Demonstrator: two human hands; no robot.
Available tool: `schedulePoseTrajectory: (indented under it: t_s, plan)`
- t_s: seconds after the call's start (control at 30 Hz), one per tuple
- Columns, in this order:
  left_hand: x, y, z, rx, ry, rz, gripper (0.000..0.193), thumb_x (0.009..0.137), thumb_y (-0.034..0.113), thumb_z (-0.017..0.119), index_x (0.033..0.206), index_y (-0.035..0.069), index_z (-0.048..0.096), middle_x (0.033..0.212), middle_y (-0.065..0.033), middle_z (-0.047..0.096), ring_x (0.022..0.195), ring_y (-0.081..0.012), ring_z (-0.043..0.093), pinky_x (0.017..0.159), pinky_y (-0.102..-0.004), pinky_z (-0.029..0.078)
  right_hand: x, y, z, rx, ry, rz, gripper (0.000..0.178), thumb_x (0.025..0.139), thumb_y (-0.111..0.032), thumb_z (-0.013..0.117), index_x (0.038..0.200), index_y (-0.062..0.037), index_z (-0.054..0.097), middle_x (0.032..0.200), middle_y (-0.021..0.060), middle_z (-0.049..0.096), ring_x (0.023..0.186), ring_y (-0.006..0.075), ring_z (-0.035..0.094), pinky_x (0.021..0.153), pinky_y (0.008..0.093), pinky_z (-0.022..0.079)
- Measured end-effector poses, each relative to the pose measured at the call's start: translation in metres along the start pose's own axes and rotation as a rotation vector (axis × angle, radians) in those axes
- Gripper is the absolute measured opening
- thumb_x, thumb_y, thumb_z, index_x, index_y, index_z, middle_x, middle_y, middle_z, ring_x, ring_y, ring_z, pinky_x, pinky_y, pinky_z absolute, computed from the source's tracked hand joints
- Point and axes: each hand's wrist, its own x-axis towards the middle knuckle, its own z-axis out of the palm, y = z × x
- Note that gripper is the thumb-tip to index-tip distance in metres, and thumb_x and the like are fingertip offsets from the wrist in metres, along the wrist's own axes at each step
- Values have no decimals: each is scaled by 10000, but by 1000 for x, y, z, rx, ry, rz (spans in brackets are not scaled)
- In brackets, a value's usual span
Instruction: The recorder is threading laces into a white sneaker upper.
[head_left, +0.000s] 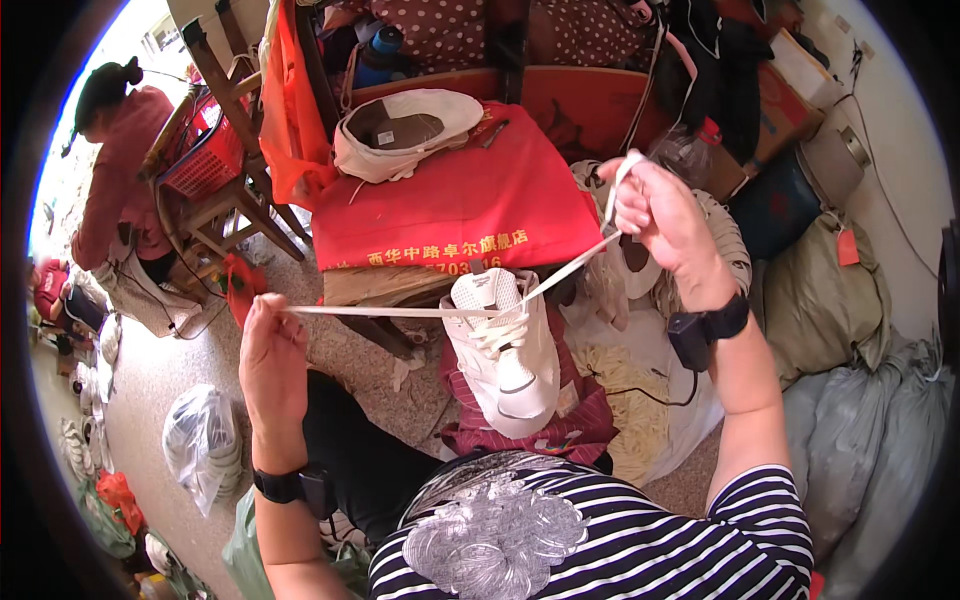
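A white sneaker (520, 375) rests on a dark red cloth over my lap, its toe toward me. Its cream shoelace (390, 312) is threaded through the eyelets, and both ends are drawn out to the sides. My left hand (272, 350) pinches one end, held taut out to the left. Up on the right, my right hand (660, 215) is closed on the other end, which loops over the fingers. Another white shoe (400, 133) lies on the red cloth (450, 210) covering the wooden stool beyond, beside a small dark tool (494, 133).
A white plastic sheet holding a heap of cream laces (625, 410) lies to the right, near more pale shoes (722, 240). Bagged shoes (203, 445) sit on the floor at left. Grey sacks (870, 430) line the right wall. Another person (130, 180) sits at far left.
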Motion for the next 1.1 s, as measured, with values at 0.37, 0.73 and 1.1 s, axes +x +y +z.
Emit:
schedulePoseTrajectory:
  t_s: [0.37, 0.73, 1.1]
  plan:
    - [-9, -24, 145, 422, -722, -54, 354, 1009, 303, 497, 1036, -19, 642, 1304, -149, 568, 1176, -241, 546, 1048, -380, 383, 14, -58, 138, -63, -585, -400, 496, 1071, -363, 323, 1147, 41, 601, 772, 38, 613, 729, 135, 603, 736, 293, 515]
    - [21, 53, 87, -119, -514, 218, 265, 1049, 222, 423, 964, 22, 575, 812, -44, 523, 672, -112, 408, 635, -242, 374, 0, 58, 72, -599, -847, 227, 300, 1002, -294, 560, 1145, -44, 644, 962, -10, 649, 827, 60, 597, 783, 234, 492]
    - [47, 71, -61, -102, 4, 299, 329, 1037, 120, 431, 1320, -42, 474, 956, -38, 554, 720, -72, 442, 625, -218, 377, 17, -105, -51, 143, 59, -361, 290, 889, 4, 548, 1171, 71, 560, 697, -27, 464, 493, 18, 333, 421, 170, 244]
